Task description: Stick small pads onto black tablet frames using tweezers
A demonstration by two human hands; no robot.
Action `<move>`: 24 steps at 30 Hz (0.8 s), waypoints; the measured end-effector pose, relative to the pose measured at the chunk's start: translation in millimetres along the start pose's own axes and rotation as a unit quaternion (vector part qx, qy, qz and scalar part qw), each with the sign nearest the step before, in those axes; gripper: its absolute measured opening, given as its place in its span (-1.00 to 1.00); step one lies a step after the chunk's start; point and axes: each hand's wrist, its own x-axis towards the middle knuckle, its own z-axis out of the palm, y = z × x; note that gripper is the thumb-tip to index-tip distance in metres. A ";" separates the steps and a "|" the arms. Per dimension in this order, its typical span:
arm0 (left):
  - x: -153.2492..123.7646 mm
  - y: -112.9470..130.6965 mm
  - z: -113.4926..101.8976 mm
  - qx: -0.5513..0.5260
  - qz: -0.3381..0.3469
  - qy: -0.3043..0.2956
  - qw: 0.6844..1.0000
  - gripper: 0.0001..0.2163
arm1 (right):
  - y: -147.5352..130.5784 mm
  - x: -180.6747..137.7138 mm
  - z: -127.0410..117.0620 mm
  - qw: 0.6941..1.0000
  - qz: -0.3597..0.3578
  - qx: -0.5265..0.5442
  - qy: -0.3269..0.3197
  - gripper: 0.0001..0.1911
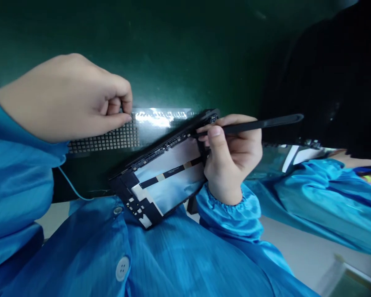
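Slippage looks like the main hazard. The right hand (231,161) has its fingers clamped both on a black plastic spudger (259,123) and on the upper corner of an opened device panel (176,187). The panel leans tilted against the blue gown (173,255), and only that grip steadies it. If the grip loosens, the panel could slide down the cloth. The spudger tip, at the panel's top edge, could also skid onto the thin flex strip (170,172) and crease it.

The left hand (64,97) hovers over a gridded tray (111,139), thumb and forefinger pinched together. Whatever they hold, possibly a tiny part, is too small to tell and could drop. A co-worker's sleeve (312,194) is close on the right and might jostle the tool.
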 end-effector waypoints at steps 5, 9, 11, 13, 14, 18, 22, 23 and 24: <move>-5.1 -16.5 6.2 0.011 0.007 0.022 1.000 -0.36 | 4.6 2.8 2.1 0.999 -0.024 -0.031 -0.020 -0.91; -5.7 -19.8 6.5 0.013 0.020 0.021 0.999 -0.39 | 3.6 3.0 2.2 0.998 -0.033 -0.047 -0.020 -0.93; -5.7 -20.4 6.3 0.012 0.021 0.018 1.000 -0.39 | 0.4 3.2 2.8 0.997 -0.035 -0.060 -0.021 -0.94; -6.0 -21.4 6.6 0.002 0.026 0.015 1.000 -0.43 | -5.2 4.3 3.1 0.995 -0.032 -0.089 -0.026 -0.96; -6.3 -22.1 6.9 -0.006 0.029 0.014 0.999 -0.46 | -8.4 5.2 2.8 0.993 -0.029 -0.107 -0.030 -0.96; -6.9 -24.9 9.1 -0.017 0.030 0.014 0.999 -0.50 | -17.3 6.7 -1.9 0.991 -0.005 -0.128 -0.042 -0.97; -4.0 -20.4 9.2 0.018 0.010 0.010 1.000 -0.32 | -18.8 6.4 -6.0 0.997 0.009 -0.069 -0.037 -0.92; -3.1 -17.3 8.0 0.022 0.009 0.012 1.000 -0.30 | -19.9 8.4 -5.1 0.997 0.012 -0.052 -0.048 -0.92; -2.4 -13.7 6.2 0.023 0.009 0.014 1.000 -0.31 | -21.5 11.9 -2.9 0.997 0.014 -0.038 -0.067 -0.91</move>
